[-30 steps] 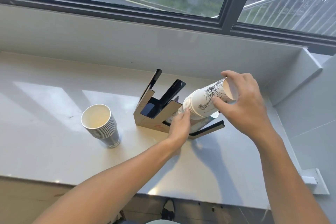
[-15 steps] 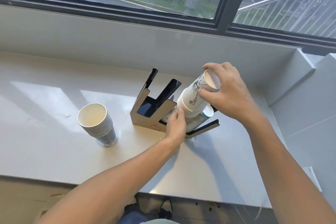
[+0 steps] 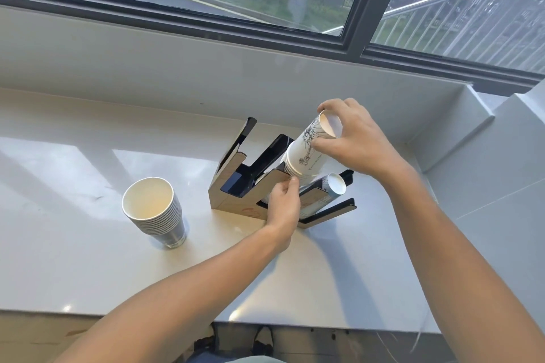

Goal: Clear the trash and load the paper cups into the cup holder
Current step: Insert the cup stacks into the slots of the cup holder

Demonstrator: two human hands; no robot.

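A wood-and-black slanted cup holder (image 3: 233, 186) stands on the white counter (image 3: 73, 259). My right hand (image 3: 358, 141) grips a stack of white printed paper cups (image 3: 309, 150), tilted bottom-up, its rim end resting in the holder's middle slot. My left hand (image 3: 283, 205) pinches the stack's lower rims at the holder's front panel. A silver-grey cup stack (image 3: 331, 190) lies in the right slot. The left slot shows only its black floor. A stack of grey paper cups (image 3: 156, 212) stands upright, left of the holder.
A white wall and a dark-framed window (image 3: 351, 38) rise behind the counter. The counter's raised right side (image 3: 460, 124) steps up beside the holder. Its front edge runs along below my forearms, with dark items on the floor beneath.
My right hand has swung the white cup stack leftward and steeper, bringing its rim end down into the middle slot. My left hand stays at the stack's lower end.
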